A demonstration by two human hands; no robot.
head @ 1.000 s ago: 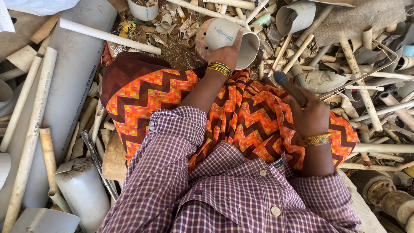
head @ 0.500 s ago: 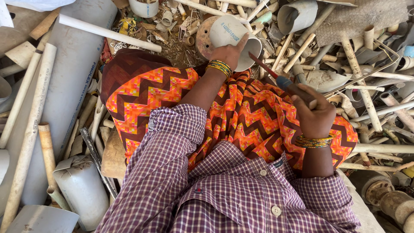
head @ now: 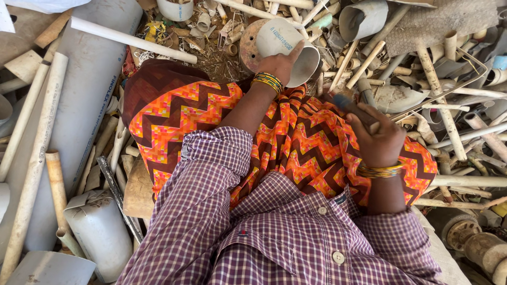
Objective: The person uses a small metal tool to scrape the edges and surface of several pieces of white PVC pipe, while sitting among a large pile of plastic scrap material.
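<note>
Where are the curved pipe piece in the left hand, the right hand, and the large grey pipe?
curved pipe piece (head: 277, 38): head view, its pale outer wall.
right hand (head: 377, 138): head view, back of hand.
large grey pipe (head: 87, 84): head view, mid-length of its wall.

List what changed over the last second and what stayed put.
The right hand drew its dark-handled tool back from the pipe piece toward the lap; the tool now shows blurred. The left hand kept gripping that pale pipe piece. The scrap pipes around stayed put.
</note>
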